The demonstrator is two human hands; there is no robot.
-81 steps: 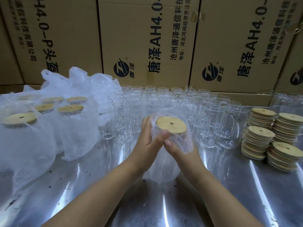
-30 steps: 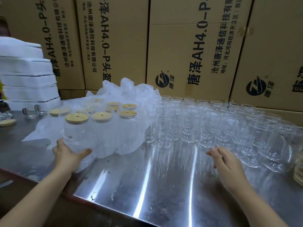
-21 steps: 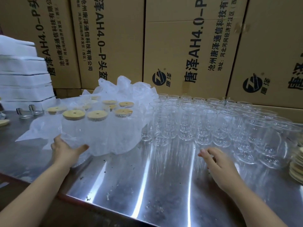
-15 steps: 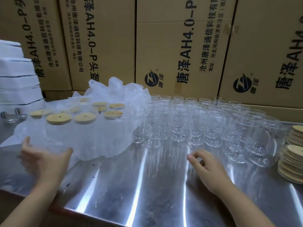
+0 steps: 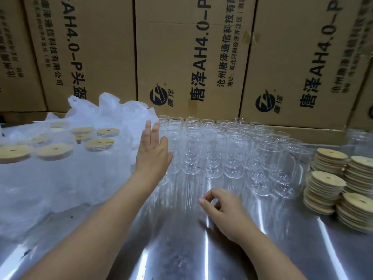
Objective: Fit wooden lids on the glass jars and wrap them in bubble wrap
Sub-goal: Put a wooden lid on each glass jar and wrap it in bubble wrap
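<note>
The grip on our left hand (image 5: 152, 156) is wide, fingers straight and holding nothing, raised at the near left corner of the jars (image 5: 232, 156). Our right hand (image 5: 227, 212) has a loose, half-curled grip low over the surface (image 5: 181, 253), and we see nothing in it. The bare jars stand upright in tight rows, touching or nearly so, with no lids on. Stacks of lids (image 5: 331, 184) sit just right of them. To the left, the wrapped jars (image 5: 54, 152) stand lidded under bubble wrap (image 5: 76, 184).

We judge the risk is in the pick: the jars are so close that fingers slipping round one may knock its neighbours, and smooth glass on polished steel would slide or tip in a chain. A careless reach could also spill the lid stacks.

The bare jars look empty; the wrapped ones show nothing inside that we can tell. The boxes (image 5: 191, 57) behind are shut, contents unseen.
</note>
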